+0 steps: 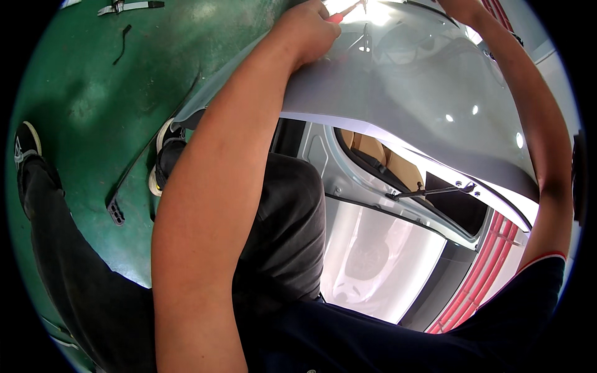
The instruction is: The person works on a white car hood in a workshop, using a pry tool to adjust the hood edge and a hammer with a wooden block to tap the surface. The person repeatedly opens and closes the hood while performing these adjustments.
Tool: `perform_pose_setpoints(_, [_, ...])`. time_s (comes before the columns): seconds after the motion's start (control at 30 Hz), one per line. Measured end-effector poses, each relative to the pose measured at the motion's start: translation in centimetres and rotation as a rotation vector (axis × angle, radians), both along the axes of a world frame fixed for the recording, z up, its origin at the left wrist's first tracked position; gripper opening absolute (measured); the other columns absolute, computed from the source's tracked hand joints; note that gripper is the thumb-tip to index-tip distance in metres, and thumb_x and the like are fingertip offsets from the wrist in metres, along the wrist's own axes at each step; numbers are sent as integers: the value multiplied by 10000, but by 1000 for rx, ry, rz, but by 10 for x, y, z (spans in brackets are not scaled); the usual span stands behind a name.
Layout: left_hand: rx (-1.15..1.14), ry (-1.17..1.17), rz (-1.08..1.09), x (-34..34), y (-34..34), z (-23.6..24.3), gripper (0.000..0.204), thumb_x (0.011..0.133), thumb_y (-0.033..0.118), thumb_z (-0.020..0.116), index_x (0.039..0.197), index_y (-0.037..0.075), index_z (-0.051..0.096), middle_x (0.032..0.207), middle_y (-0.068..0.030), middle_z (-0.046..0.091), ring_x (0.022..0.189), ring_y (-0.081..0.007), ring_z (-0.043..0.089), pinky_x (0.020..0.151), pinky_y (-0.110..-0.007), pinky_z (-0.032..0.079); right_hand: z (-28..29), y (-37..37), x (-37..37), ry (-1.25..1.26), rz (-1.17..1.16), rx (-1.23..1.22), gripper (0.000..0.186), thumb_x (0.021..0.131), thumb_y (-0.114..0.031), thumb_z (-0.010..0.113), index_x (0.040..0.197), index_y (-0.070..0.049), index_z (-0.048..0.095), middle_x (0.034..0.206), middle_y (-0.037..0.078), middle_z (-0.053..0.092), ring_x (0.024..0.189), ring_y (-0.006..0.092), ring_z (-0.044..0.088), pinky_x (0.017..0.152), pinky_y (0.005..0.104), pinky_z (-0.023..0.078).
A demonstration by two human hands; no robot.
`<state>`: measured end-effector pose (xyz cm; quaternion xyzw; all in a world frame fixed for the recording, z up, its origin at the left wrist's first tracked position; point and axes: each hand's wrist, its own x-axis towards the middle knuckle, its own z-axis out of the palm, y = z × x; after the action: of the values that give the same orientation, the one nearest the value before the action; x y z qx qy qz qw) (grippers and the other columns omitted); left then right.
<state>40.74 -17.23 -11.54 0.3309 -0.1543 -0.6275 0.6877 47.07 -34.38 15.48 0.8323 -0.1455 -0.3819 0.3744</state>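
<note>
My left hand (308,31) is closed around a red-handled tool (336,18) with a thin shaft, held close over a glossy silver-grey car body panel (398,87). Bright light glares off the panel around the tool's tip, so I cannot make out whether it touches. At the upper edge, my right hand (461,9) is by the panel's far right side; its fingers are cut off by the picture. Under the panel's near edge runs a metal frame with an opening, and a black strut (429,193) spans there.
On the green floor (87,105) lie a long black rod (117,211), a short black piece (123,43) and a hammer-like tool (130,7). My dark-trousered legs and black shoes (28,142) stand to the left. Red pipes (479,273) run along the lower right.
</note>
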Motion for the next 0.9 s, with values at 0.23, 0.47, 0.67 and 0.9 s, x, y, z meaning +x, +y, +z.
perform_pose_setpoints(0.23, [-35,-3,18,-5,-15,-8,264,905,183,677,1136,66,627,748,-13,549,646,-119,472,593,-322,384,-9,-3,-9,-70,29,-24,401,1058,-263,493,1369,-41,614,1122,229,728,1007,427,690,925,450,546])
perform_pose_setpoints(0.47, [-16,3,23,-6,-13,-1,284,899,190,682,1150,67,632,769,-27,564,657,-131,492,606,-330,405,4,-13,-9,-44,-61,-27,400,1063,-290,505,1339,-34,638,1129,250,723,1055,403,689,899,434,555])
perform_pose_setpoints(0.67, [-8,-39,28,1,-9,-9,289,906,198,676,1160,66,634,774,-30,572,670,-136,505,618,-337,420,-22,28,11,39,-399,-90,417,1051,-269,518,1387,-37,603,1234,275,688,1128,425,659,946,468,533])
perform_pose_setpoints(0.9, [-58,7,2,-8,-4,-2,305,907,204,674,1174,62,635,787,-40,582,673,-142,514,633,-344,432,10,-17,-9,221,317,61,405,1051,-265,504,1366,-41,627,1241,244,697,1080,411,684,987,445,516])
